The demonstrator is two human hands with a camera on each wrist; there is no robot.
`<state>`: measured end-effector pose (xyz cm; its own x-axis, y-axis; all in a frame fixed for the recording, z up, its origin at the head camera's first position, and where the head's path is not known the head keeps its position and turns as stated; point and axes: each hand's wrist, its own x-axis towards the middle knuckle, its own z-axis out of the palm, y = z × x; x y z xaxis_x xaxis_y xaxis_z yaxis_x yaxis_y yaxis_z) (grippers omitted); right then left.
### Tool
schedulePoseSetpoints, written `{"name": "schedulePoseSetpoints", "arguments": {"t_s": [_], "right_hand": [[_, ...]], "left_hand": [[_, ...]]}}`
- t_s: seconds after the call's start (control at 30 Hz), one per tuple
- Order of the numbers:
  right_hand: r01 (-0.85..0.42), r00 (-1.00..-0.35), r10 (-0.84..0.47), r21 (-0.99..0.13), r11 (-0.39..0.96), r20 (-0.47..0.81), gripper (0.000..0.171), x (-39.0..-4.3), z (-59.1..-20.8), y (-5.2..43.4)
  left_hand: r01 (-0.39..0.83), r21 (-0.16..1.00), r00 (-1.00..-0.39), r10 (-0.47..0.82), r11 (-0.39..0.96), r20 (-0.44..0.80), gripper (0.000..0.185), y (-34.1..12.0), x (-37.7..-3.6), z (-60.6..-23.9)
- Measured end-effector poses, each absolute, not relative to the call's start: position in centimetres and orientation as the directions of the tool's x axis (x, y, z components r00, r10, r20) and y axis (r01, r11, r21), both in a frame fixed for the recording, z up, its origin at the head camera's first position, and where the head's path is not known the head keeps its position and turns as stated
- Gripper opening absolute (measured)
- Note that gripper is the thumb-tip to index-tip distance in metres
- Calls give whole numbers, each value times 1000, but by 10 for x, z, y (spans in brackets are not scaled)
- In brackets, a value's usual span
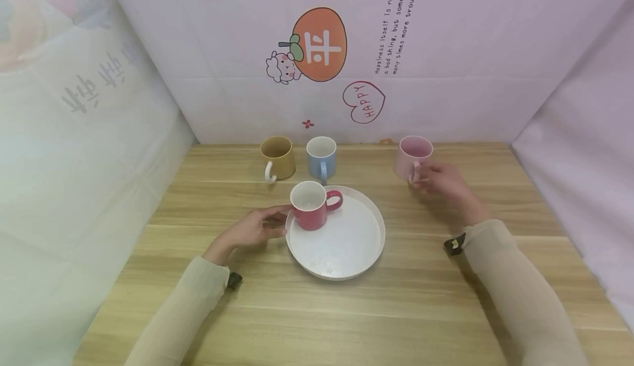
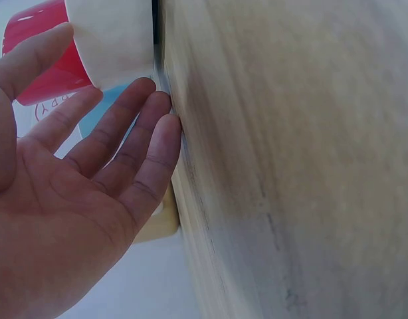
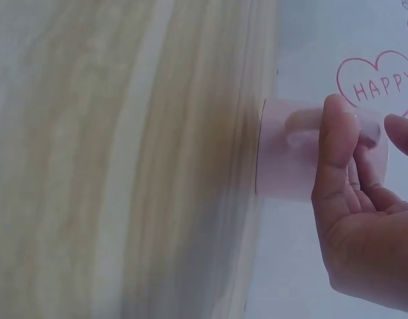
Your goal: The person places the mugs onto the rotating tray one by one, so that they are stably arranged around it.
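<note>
A red mug (image 1: 309, 212) with a white inside stands at the left edge of a round white tray (image 1: 356, 239), its handle pointing right. My left hand (image 1: 255, 228) is beside them, its fingertips right at the tray's rim and the mug's side. Its fingers (image 2: 117, 126) are spread and nearly straight in the left wrist view. At the back right stands a pink mug (image 1: 407, 159) with its handle towards me. My right hand (image 1: 443, 181) reaches to that handle; in the right wrist view its fingers (image 3: 337, 133) overlap it, while the thumb (image 3: 402, 136) stands apart.
Behind the tray stand a mustard-coloured mug (image 1: 278, 159) with a white handle and a light blue mug (image 1: 322, 159). A printed white cloth (image 1: 238, 80) rises behind the wooden table (image 1: 346, 316), with more cloth at both sides.
</note>
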<state>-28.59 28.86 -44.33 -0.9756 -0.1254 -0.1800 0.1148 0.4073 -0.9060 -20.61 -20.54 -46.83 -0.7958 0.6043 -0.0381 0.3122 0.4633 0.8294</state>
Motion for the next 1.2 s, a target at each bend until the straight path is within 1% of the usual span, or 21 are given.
{"name": "schedulePoseSetpoints", "arguments": {"t_s": [0.17,0.4,0.77,1.2], "right_hand": [[135,-975,-114,-918,372,-189,53,-292,-450,286],[155,-975,-103,-935,319,-197,53,-293,-450,284],[138,-981,-92,-944,300,-173,40,-293,-451,281],[155,-979,-75,-935,319,-188,42,-290,-448,281]], "left_hand": [[310,833,-795,606,459,-38,63,-206,-206,-469],[319,820,-797,603,476,-40,62,-207,-207,-468],[331,810,-797,603,483,-33,62,-206,-207,-468],[315,819,-799,600,480,-43,63,-206,-206,-468]]}}
